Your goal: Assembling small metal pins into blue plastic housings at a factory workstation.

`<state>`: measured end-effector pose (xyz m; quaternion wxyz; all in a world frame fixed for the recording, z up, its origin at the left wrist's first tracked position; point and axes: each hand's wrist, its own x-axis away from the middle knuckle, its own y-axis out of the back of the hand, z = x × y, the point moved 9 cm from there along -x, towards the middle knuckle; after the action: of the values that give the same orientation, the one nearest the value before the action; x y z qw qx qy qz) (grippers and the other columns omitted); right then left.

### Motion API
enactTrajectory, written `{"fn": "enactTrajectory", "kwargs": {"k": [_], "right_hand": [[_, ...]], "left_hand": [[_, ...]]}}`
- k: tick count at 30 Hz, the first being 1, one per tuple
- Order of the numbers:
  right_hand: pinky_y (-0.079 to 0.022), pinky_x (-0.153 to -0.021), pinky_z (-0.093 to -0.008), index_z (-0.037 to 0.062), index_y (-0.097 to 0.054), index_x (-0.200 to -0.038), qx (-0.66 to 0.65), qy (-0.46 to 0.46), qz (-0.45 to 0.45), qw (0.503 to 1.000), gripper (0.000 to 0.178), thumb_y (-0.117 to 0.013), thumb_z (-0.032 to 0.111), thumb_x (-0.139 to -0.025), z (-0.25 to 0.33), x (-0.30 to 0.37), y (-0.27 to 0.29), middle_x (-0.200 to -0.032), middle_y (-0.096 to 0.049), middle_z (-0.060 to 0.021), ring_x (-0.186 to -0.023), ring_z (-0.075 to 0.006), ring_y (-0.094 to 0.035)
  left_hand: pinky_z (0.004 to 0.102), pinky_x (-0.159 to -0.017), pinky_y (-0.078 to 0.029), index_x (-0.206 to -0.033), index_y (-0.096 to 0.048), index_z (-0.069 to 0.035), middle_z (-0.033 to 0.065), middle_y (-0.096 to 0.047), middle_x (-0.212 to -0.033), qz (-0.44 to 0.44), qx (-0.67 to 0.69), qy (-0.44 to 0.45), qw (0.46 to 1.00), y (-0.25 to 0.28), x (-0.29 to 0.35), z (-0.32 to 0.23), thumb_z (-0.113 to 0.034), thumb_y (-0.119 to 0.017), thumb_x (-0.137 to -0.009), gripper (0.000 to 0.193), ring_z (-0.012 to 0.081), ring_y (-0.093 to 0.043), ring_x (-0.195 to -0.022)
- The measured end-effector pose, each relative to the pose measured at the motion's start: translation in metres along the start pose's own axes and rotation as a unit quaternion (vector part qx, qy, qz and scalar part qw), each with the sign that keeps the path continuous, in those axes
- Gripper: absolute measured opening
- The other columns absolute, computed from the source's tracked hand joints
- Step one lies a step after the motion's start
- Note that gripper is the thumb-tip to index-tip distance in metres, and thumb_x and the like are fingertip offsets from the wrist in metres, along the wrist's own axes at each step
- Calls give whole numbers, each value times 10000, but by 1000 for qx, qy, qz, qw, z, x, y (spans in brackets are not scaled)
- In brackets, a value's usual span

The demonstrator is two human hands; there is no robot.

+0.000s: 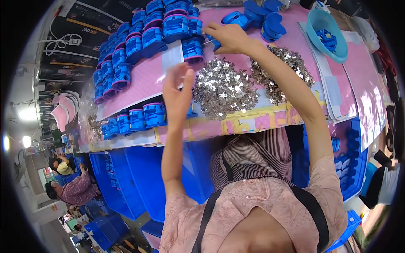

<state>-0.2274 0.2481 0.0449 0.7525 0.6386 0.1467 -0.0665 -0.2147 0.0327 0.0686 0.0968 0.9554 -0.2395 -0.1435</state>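
Blue part point(193, 49) sits beyond the left metal pile's point(223, 90) left edge, pink rim point(194, 60) at its near end, between the left hand point(178, 90), spread and seemingly empty, and the right hand point(230, 39), curled over a blue piece point(216, 44), grip unclear.

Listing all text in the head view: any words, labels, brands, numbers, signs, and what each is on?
Dark boxes at the left, with orange stripes: pale printed lettering, large enough to make out in part; not copied here. Their finer print is too small to read.
White sheets at the right of the table: nothing legible.
Blue parts: no lettering I can make out.
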Motion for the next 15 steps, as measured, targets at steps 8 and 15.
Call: {"fn": "enactTrajectory", "kwargs": {"k": [8,15], "right_hand": [[-386,-614,-180,90,-528,-1350,-641,-111,-147,745,755,-881,210,-693,76,131,68,-1212,-582,42,-799,2,-490],[-336,-515,-243,18,-659,-892,-516,-244,9,821,304,-671,320,-917,88,199,35,-752,-599,-3,-589,-50,-455]], "left_hand": [[383,-982,-485,-1350,-461,-14,176,-605,-1210,81,571,270,771,-93,63,16,-438,-483,-1019,539,267,-611,-1114],[357,-797,-577,-1242,-549,-32,109,-656,-1094,37,420,299,856,-92,92,47,-465,-678,-901,566,204,-679,-942]]}}
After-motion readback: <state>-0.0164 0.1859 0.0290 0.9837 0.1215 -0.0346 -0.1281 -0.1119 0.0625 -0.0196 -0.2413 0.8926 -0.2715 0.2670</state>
